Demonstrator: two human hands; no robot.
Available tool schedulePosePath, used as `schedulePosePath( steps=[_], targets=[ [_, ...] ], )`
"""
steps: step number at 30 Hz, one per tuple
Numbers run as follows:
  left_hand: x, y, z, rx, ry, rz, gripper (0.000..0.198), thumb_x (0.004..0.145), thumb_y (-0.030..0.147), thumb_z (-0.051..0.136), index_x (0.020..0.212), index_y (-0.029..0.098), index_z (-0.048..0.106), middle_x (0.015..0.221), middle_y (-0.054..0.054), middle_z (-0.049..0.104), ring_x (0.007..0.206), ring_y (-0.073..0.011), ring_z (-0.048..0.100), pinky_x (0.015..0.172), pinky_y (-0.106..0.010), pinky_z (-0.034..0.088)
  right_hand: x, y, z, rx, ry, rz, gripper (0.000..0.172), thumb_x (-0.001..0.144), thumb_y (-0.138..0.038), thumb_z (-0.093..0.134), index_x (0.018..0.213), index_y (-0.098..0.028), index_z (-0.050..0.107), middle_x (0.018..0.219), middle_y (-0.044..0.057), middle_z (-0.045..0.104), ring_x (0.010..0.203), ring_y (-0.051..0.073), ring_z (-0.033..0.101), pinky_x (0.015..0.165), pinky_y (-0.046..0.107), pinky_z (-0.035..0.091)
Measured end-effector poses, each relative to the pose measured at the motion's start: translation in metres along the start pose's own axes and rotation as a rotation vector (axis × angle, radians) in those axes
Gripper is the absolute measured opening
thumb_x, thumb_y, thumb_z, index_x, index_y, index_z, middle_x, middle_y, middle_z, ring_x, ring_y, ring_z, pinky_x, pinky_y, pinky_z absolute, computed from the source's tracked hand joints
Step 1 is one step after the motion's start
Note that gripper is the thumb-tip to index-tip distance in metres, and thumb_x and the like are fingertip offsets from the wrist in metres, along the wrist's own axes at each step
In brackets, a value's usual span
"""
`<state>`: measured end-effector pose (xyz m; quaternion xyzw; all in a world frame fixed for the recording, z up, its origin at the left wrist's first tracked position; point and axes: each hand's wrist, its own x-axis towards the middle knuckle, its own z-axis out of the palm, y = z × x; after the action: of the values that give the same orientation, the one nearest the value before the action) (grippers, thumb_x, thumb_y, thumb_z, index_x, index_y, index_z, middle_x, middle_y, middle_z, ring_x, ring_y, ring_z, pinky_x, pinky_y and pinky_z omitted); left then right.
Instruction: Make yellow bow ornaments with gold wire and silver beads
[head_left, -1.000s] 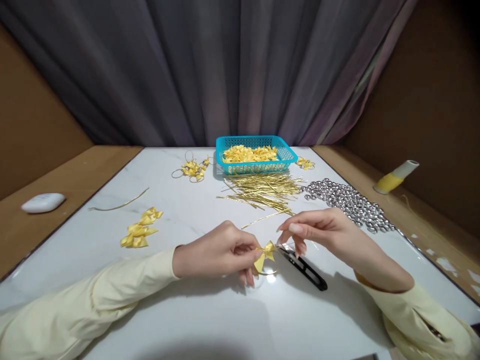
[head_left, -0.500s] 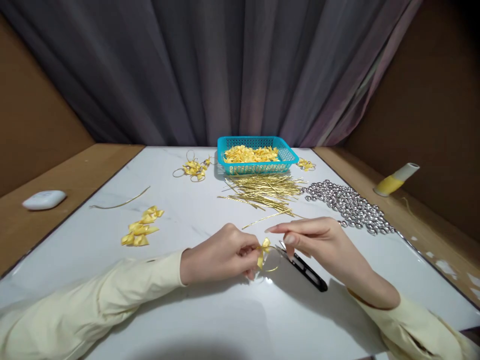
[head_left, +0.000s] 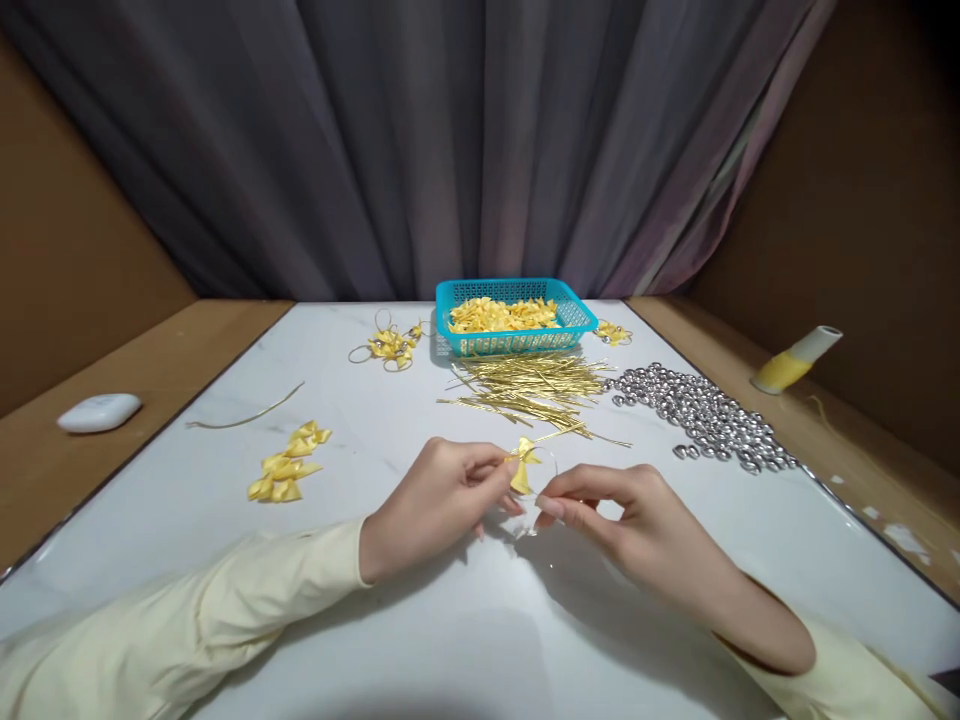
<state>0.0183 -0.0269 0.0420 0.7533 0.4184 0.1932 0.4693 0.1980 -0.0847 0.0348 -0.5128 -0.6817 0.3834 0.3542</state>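
Note:
My left hand (head_left: pixel 450 495) pinches a yellow ribbon bow (head_left: pixel 523 470) by its left side, over the middle of the white table (head_left: pixel 450 620). A thin gold cord loop (head_left: pixel 555 458) stands out from the bow to the right. My right hand (head_left: pixel 619 510) is beside it, thumb and index finger closed at the loop's lower part, seemingly on the cord; the fingertips hide the exact contact. The black thread snips are not visible now.
Gold cords (head_left: pixel 529 380) lie in a pile before a blue basket (head_left: pixel 517 345) of yellow bows. Silver beads (head_left: pixel 697 410) spread at right. Loose bows (head_left: pixel 285 465) lie at left; looped bows (head_left: pixel 394 345) sit farther back. A yellow thread spool (head_left: pixel 795 360) and white case (head_left: pixel 100 412) flank the table.
My right hand has come down and left, its fingers closing by the cord loop. The bow has risen slightly and turned in my left hand. The black snips have gone from sight.

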Motion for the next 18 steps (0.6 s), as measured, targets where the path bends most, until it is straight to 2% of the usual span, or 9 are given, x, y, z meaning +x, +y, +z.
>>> schedulePosePath(
  steps=[3,5,11,18],
  targets=[
    [-0.0004,0.0031,0.0007,-0.039,0.024,-0.040,0.028,0.084,0.030,0.046,0.073,0.012,0.064,0.070,-0.005,0.069,0.043,-0.0076,0.053,0.038,-0.016,0.043,-0.0014,0.0019,0.0010,-0.109,0.172,-0.116,0.013,0.081,-0.020,0.055,0.076,-0.020,0.068,0.070,0.003,0.066,0.068,0.016,0.057,0.062,0.025,0.042],
    [-0.0011,0.0035,0.0014,-0.009,0.060,-0.021,0.029,0.084,0.029,0.046,0.071,0.012,0.065,0.068,-0.003,0.068,0.041,-0.0059,0.049,0.039,-0.016,0.040,-0.0015,0.0035,0.0017,-0.130,0.235,-0.135,0.013,0.080,-0.019,0.056,0.076,-0.019,0.068,0.068,0.003,0.065,0.067,0.016,0.056,0.060,0.025,0.042],
    [-0.0023,-0.0024,0.0045,0.156,0.164,0.115,0.027,0.084,0.027,0.047,0.070,0.013,0.066,0.050,0.003,0.056,0.042,-0.0060,0.044,0.042,-0.017,0.033,0.0016,0.0043,0.0052,-0.108,0.200,-0.037,0.020,0.081,-0.019,0.054,0.068,-0.020,0.068,0.067,0.002,0.067,0.062,0.014,0.055,0.051,0.021,0.039],
    [-0.0029,-0.0028,0.0064,0.172,0.156,0.123,0.028,0.085,0.028,0.046,0.071,0.014,0.066,0.046,0.004,0.052,0.041,-0.0064,0.041,0.042,-0.018,0.030,0.0055,0.0063,0.0050,-0.123,0.202,-0.039,0.017,0.079,-0.019,0.056,0.068,-0.019,0.069,0.063,0.002,0.065,0.063,0.014,0.055,0.052,0.021,0.039]
  ],
)
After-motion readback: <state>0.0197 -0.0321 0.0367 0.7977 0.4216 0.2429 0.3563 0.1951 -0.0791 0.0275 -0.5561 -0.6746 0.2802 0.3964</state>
